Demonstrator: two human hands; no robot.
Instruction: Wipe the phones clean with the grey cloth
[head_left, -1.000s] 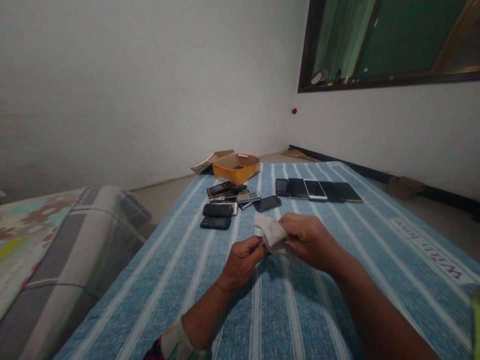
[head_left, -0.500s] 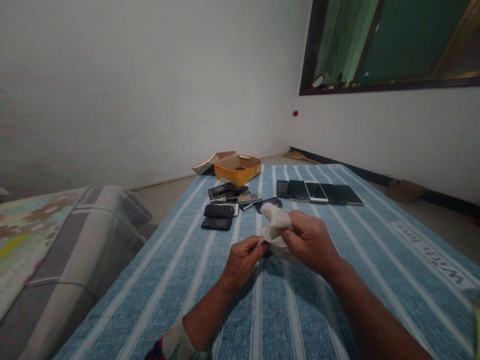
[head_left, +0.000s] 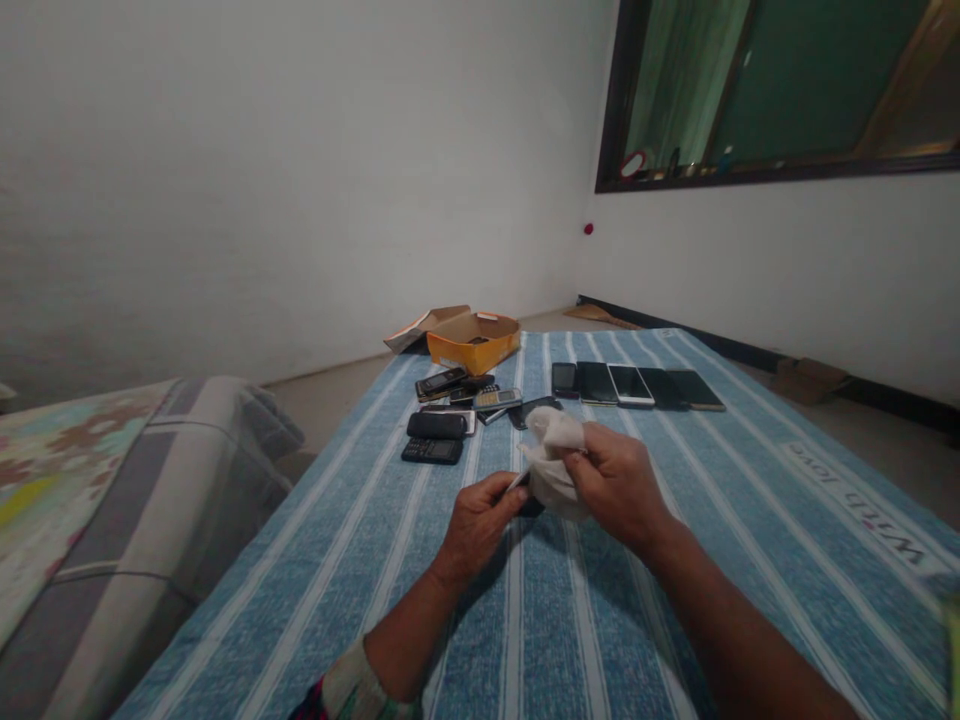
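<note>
My left hand [head_left: 476,525] grips a small dark handset [head_left: 532,507], probably a phone, with a thin pale edge showing at its end [head_left: 516,482]. My right hand [head_left: 619,485] pinches a crumpled white cloth [head_left: 553,470] against that handset, hiding most of it. Both hands are held just above the blue striped bedspread [head_left: 517,620]. Nearest to them, a dark smartphone [head_left: 529,412] lies partly behind the cloth. Several keypad phones, including a black one [head_left: 432,451], lie to the left.
A row of several smartphones [head_left: 630,385] lies at the far end of the bedspread, beside an open orange cardboard box [head_left: 474,345]. A grey-edged mattress [head_left: 150,500] stands to the left. Walls bound the far side, with a dark-framed window [head_left: 772,90] high on the right.
The white cloth has bunched up around the handset, and more of it now sits between my hands. My left hand has shifted slightly left, and the view has tilted a little.
</note>
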